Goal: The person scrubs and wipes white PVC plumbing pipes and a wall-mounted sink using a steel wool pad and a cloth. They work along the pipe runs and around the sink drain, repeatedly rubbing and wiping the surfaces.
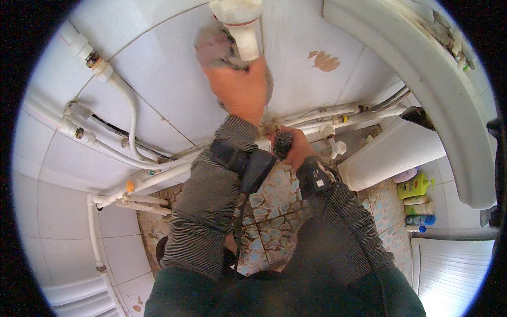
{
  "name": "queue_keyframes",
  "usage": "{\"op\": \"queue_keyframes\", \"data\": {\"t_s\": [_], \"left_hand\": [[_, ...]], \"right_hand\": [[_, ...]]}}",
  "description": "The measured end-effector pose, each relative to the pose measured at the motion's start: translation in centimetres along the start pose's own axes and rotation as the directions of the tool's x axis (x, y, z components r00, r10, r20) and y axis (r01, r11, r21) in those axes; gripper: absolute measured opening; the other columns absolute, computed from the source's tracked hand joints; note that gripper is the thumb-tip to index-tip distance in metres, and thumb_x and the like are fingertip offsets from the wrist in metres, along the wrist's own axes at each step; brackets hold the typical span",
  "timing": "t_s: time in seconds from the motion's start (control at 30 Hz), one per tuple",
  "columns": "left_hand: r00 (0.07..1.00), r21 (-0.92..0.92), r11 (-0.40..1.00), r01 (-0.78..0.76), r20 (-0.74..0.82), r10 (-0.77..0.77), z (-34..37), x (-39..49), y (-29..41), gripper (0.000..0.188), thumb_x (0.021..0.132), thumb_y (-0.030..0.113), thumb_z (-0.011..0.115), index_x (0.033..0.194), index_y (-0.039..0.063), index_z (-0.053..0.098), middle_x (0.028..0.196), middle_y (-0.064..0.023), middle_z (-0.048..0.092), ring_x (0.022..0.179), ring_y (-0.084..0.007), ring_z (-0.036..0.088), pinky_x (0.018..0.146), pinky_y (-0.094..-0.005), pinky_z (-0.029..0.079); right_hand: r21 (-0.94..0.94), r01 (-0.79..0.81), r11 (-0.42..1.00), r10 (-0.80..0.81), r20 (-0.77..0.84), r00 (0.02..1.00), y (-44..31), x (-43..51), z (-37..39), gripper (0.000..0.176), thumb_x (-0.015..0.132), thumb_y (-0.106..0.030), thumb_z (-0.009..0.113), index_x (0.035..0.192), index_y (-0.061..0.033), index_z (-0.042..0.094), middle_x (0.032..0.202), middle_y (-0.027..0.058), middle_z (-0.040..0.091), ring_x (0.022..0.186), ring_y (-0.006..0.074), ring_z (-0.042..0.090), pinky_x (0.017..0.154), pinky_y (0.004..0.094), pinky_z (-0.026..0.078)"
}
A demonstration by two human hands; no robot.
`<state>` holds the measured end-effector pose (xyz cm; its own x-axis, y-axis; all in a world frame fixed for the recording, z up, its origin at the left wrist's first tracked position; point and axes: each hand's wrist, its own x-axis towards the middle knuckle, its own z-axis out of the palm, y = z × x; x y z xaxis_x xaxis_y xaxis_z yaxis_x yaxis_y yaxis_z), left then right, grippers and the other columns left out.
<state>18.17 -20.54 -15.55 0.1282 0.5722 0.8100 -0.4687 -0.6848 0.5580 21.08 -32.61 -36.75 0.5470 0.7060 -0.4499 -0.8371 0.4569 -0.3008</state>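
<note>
My left hand (237, 83) is raised against the white wall tiles, just below and beside a white plastic pipe fitting (247, 35). Its fingers are blurred, and a dark-stained pale thing, perhaps a rag, shows at them; I cannot tell whether it is held. Lower down, my right hand (300, 148) is closed around a dark grey, rough-textured thing (283, 145), which looks like a scouring pad or brush, beside the white pipes along the wall. Both forearms wear striped grey sleeves with dark devices strapped at the wrists.
White water pipes (166, 172) run along the wall's foot, with a white valve (338, 147) to the right. A ceramic basin (420, 79) overhangs the right side, above a white pedestal (396, 148). Several bottles, one a green pump bottle (412, 187), stand farther right. A radiator (85, 297) is lower left.
</note>
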Motion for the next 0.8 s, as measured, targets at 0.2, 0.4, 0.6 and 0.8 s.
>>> {"op": "queue_keyframes", "data": {"t_s": [0.2, 0.4, 0.6, 0.8], "left_hand": [[0.963, 0.272, 0.957, 0.106, 0.211, -0.166, -2.1, -7.2, -4.4, 0.048, 0.076, 0.012, 0.074, 0.117, -0.002, 0.053, 0.116, -0.0214, 0.057, 0.11, -0.0378, 0.055, 0.096, -0.0453, 0.045], [0.778, 0.375, 0.852, 0.365, 0.379, -0.5, -4.5, -8.7, -4.8, 0.054, 0.074, 0.015, 0.079, 0.119, 0.0, 0.055, 0.109, -0.0166, 0.064, 0.102, -0.0352, 0.063, 0.09, -0.0425, 0.049], [0.981, 0.065, 0.993, -0.093, 0.179, 0.08, -2.5, 1.6, -0.5, 0.057, 0.072, 0.016, 0.083, 0.118, 0.001, 0.054, 0.108, -0.0148, 0.065, 0.097, -0.0293, 0.065, 0.086, -0.0393, 0.051], [0.985, 0.039, 0.991, 0.124, 0.114, -0.128, -1.1, 0.0, -0.7, 0.051, 0.075, 0.013, 0.08, 0.117, -0.001, 0.054, 0.106, -0.0157, 0.066, 0.095, -0.0253, 0.064, 0.085, -0.0368, 0.051]], "right_hand": [[-0.27, 0.156, 0.95, -0.152, 0.035, 0.988, 0.4, -0.1, 0.0, 0.016, 0.095, -0.012, 0.055, 0.101, -0.0002, 0.065, 0.079, 0.0027, 0.067, 0.063, 0.0133, 0.059, 0.061, 0.0301, 0.051], [-0.206, 0.179, 0.962, -0.178, 0.024, 0.984, 0.2, 0.9, -0.3, 0.022, 0.099, -0.016, 0.049, 0.096, 0.0001, 0.063, 0.082, 0.0077, 0.067, 0.068, 0.019, 0.063, 0.065, 0.0327, 0.052], [0.124, 0.039, 0.992, -0.03, -0.074, 0.997, 0.3, 0.5, 1.1, 0.02, 0.097, -0.022, 0.053, 0.096, -0.0027, 0.056, 0.086, 0.0163, 0.067, 0.072, 0.0264, 0.065, 0.063, 0.037, 0.054], [0.008, 0.101, 0.995, -0.1, -0.111, 0.989, 0.6, -0.8, 2.5, 0.019, 0.095, -0.026, 0.056, 0.094, -0.0071, 0.055, 0.083, 0.0133, 0.066, 0.067, 0.0277, 0.064, 0.061, 0.0423, 0.052]]}}
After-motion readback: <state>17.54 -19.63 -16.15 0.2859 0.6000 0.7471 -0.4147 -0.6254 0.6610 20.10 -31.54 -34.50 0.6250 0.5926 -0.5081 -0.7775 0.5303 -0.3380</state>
